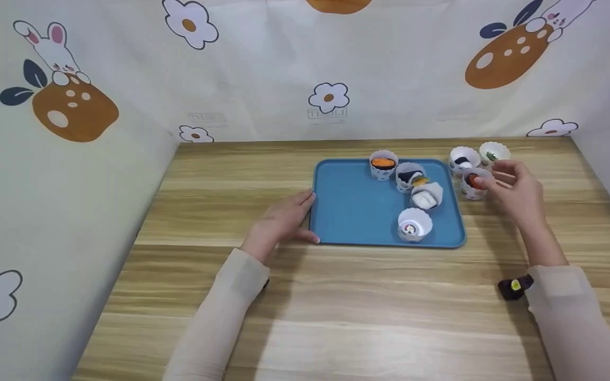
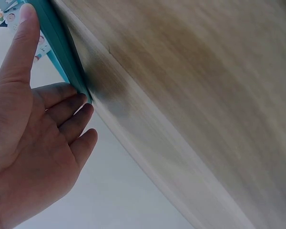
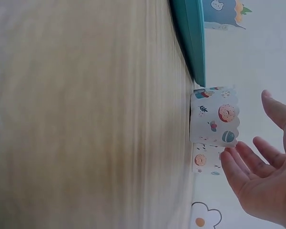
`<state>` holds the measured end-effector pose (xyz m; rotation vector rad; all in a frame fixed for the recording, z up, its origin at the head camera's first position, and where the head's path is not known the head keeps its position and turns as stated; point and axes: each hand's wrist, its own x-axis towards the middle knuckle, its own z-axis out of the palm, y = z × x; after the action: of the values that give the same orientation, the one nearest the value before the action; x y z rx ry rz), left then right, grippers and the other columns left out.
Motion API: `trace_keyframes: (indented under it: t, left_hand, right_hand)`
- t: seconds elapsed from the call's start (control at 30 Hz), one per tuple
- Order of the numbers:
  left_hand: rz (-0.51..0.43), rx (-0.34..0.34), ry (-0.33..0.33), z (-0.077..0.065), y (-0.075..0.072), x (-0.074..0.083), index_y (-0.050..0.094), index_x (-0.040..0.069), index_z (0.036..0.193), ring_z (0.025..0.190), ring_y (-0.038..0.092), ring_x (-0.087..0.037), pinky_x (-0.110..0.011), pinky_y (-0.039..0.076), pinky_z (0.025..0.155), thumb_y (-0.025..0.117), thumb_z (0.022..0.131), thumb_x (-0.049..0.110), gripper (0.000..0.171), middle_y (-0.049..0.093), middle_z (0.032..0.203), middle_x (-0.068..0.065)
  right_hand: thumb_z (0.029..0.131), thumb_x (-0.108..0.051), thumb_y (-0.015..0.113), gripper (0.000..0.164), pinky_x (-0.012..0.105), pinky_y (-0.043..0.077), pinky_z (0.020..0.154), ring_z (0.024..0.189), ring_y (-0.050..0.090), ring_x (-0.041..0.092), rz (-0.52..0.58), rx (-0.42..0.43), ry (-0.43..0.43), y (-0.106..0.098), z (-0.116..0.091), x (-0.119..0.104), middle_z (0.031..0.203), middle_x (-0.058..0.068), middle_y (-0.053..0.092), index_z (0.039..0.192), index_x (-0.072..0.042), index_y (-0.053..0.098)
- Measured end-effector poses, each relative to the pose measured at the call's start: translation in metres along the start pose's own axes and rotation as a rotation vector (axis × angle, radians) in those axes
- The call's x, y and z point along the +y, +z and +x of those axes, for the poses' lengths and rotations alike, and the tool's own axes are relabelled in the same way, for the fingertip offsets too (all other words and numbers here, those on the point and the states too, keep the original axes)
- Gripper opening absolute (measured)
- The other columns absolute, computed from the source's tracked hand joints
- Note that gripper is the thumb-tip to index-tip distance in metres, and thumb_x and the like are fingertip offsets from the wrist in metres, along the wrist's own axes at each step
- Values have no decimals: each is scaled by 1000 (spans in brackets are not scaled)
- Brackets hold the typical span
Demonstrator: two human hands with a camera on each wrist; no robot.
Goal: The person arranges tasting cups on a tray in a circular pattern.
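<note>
My left hand (image 1: 284, 217) is at the left edge of the blue tray (image 1: 358, 203), fingers nearly straight along the rim and thumb at the near corner. In the left wrist view the fingertips touch the tray's side. Over on the right, my right hand (image 1: 522, 193) hovers at a paper cup (image 1: 474, 191) holding a red-topped piece of sushi. The thumb reaches over this cup's rim in the head view. From the right wrist, the thumb and fingers are spread apart beside the patterned cup (image 3: 213, 117), with nothing gripped.
Several scalloped paper cups with sushi pieces stand on the tray's right half, including an orange-topped one (image 1: 384, 165) and a near one (image 1: 414, 225). Two more cups (image 1: 464, 159) stand behind the red-topped one. A patterned curtain (image 1: 262, 69) borders the wooden table (image 1: 368, 307).
</note>
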<state>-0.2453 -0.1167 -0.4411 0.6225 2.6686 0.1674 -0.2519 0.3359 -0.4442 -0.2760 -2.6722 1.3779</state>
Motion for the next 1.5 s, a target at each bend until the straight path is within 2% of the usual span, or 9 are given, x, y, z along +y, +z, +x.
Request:
trace_keyframes:
  t: [0.17,0.27,0.5,0.73,1.17,1.5]
  left_hand:
    - [-5,-4,-10,0,0,0,15,9,160,156,15,-25,-41,21,126,74,82,56,109,11,169,-7]
    - [-12,-2,-11,0,0,0,15,9,160,156,15,-25,-42,21,126,74,82,55,109,11,169,-7]
    - [4,-8,-2,0,-1,1,15,9,160,156,17,-24,-42,25,125,74,82,57,109,11,170,-6]
    - [-13,-1,-1,-1,-1,1,15,8,160,156,16,-24,-42,24,125,74,82,56,109,12,169,-6]
    - [-20,4,-8,-2,0,1,15,8,160,156,17,-25,-42,22,126,75,82,54,108,12,169,-7]
    - [-11,-12,-4,1,0,-1,14,10,161,156,14,-23,-39,20,127,74,82,56,109,10,170,-6]
  right_hand:
    - [90,-44,71,82,48,42,112,138,47,42,-17,-50,14,0,3,0,151,26,44,148,1,37]
    - [89,-45,71,86,53,40,113,139,44,45,-21,-84,18,0,4,0,153,28,41,151,2,33]
    - [91,-41,72,91,59,37,113,142,37,49,-47,-154,11,0,5,-1,155,32,34,153,5,25]
    - [90,-42,72,96,61,33,115,144,31,52,-62,-212,63,2,9,-1,158,33,25,156,3,18]
    - [92,-37,72,94,63,32,114,140,33,54,-117,-237,75,4,13,-1,158,34,25,156,6,17]
    - [91,-29,73,86,64,32,113,135,38,53,-166,-229,33,4,14,1,149,39,34,150,10,25]
